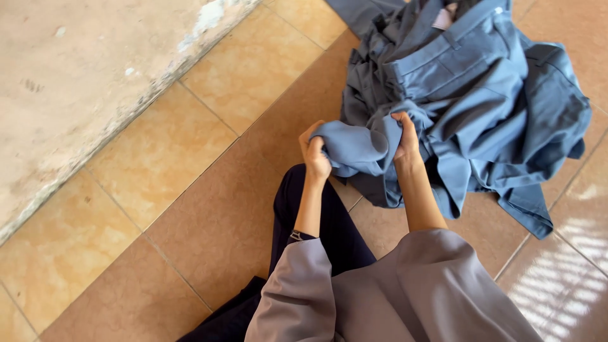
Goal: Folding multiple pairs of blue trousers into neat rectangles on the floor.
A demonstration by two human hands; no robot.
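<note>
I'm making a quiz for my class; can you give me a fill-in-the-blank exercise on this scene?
1. Both hands, left hand and right hand, grip a fold of ____ cloth.
2. The heap of clothes lies on a ____ floor.
3. The person's sleeves are ____ in colour.

Missing words: blue; tiled; grey

Trousers (468,95) on floor (190,190), wall (69,76) left

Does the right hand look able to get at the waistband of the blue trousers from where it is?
Probably yes: the right hand grips blue cloth just below the waistband, with nothing lying between them.
</note>
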